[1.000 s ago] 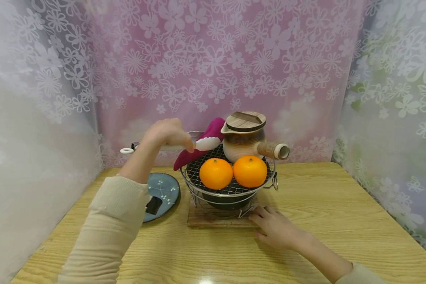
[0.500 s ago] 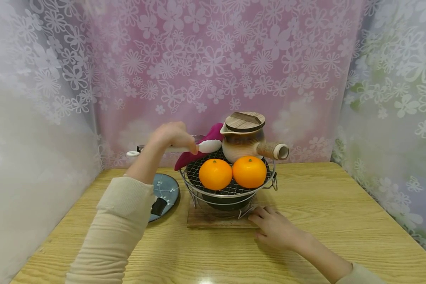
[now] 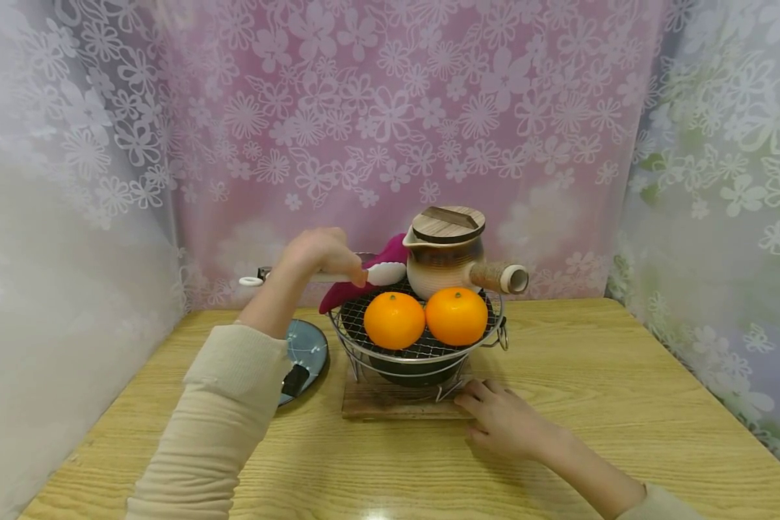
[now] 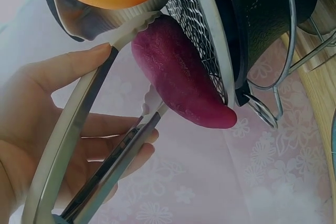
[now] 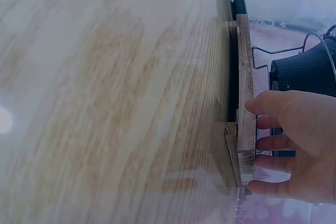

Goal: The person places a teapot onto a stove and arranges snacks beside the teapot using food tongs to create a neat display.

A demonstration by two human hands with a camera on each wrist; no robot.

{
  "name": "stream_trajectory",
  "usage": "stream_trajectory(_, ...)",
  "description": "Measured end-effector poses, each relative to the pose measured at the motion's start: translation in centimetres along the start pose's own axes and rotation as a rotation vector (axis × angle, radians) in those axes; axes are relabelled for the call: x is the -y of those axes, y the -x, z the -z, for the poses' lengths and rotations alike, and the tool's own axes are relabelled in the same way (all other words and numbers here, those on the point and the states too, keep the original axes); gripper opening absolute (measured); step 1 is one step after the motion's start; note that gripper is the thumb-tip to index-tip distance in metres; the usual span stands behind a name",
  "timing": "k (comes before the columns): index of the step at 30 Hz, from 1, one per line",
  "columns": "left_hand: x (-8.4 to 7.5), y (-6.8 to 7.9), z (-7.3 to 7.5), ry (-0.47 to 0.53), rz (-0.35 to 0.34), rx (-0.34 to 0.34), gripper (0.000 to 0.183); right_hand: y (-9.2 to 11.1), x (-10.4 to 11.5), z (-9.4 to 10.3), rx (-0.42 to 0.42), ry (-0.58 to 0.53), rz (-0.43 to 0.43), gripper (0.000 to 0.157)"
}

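My left hand (image 3: pixel 321 253) grips white-tipped tongs (image 3: pixel 388 273); in the left wrist view the thumb lies along one arm of the tongs, the fingers behind the other. Their scalloped tips straddle a purple sweet potato (image 4: pixel 181 74), which lies at the left rim of the wire grill (image 3: pixel 354 328); one tip touches it, and contact at the other is unclear. My right hand (image 3: pixel 503 419) rests on the right front corner of the wooden board (image 5: pixel 245 87) under the grill, fingers fairly straight against it. Two oranges (image 3: pixel 394 320) sit at the grill's front.
Behind the oranges stands a clay teapot (image 3: pixel 445 267) with a wooden lid and a rope-wrapped side handle jutting right. A blue plate (image 3: pixel 312 347) with a dark piece on it lies left of the grill, partly behind my left sleeve. Flowered curtains enclose the table (image 3: pixel 578 375).
My left hand, the tongs and the sweet potato have moved slightly down and right, the potato settling lower at the grill's left side. My right hand has stayed put on the board.
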State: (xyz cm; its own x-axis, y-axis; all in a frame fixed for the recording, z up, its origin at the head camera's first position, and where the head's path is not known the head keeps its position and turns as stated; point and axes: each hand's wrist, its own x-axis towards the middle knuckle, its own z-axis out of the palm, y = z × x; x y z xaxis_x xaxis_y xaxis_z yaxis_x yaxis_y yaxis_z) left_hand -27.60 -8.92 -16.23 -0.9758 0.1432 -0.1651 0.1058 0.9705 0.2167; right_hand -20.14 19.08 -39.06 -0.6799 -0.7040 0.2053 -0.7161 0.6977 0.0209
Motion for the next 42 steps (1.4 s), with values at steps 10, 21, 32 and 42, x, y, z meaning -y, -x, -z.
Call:
stream_trajectory(10, 0.1, 0.0, -0.4, 0.018, 0.006, 0.037, 0.044, 0.0, 0.1, 0.0, -0.003, -0.001, 0.000, 0.033)
stream_trajectory(21, 1.0, -0.2, -0.5, 0.037, 0.010, 0.048, 0.052, 0.0, 0.2, 0.0, -0.015, -0.005, 0.007, 0.033)
stream_trajectory(32, 2.9, 0.9, 0.3, 0.069, -0.016, 0.031, 0.062, -0.1, 0.2, 0.1, -0.006, -0.001, 0.005, 0.033)
stream_trajectory(42, 5.8, 1.9, 0.5, 0.118, -0.029, -0.002, 0.055, -0.1, 0.2, 0.1, 0.015, -0.005, -0.006, 0.036)
